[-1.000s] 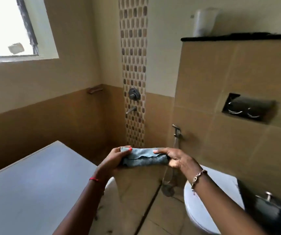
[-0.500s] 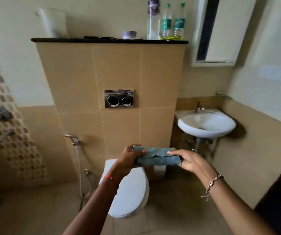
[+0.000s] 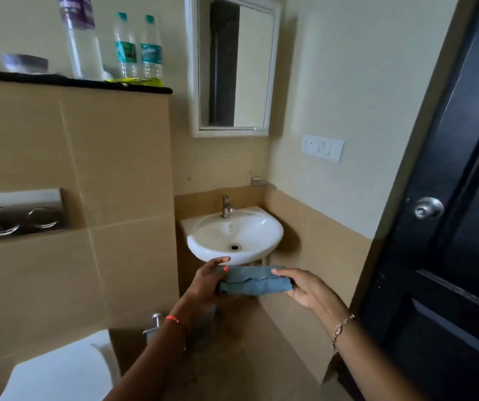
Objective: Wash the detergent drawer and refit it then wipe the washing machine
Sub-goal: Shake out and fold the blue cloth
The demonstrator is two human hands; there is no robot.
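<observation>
A folded blue-grey cloth (image 3: 254, 283) is stretched between both hands at chest height. My left hand (image 3: 207, 280) grips its left end, thumb on top. Its right end is pinched by my right hand (image 3: 304, 287), thumb over the top fold. The cloth hangs in the air just in front of and below a white wall-hung sink (image 3: 234, 237) with a chrome tap (image 3: 226, 206). Neither the washing machine nor the detergent drawer is in view.
A dark door (image 3: 446, 227) with a round knob (image 3: 428, 208) stands at the right. The white toilet lid (image 3: 59, 371) is at lower left, under a flush plate (image 3: 18, 215). Bottles (image 3: 138, 47) stand on a black ledge. A mirror cabinet (image 3: 234, 68) hangs above the sink.
The view has swung right, from the washing machine top and shower wall past the toilet to the sink and door. Both hands keep the same hold on the cloth.
</observation>
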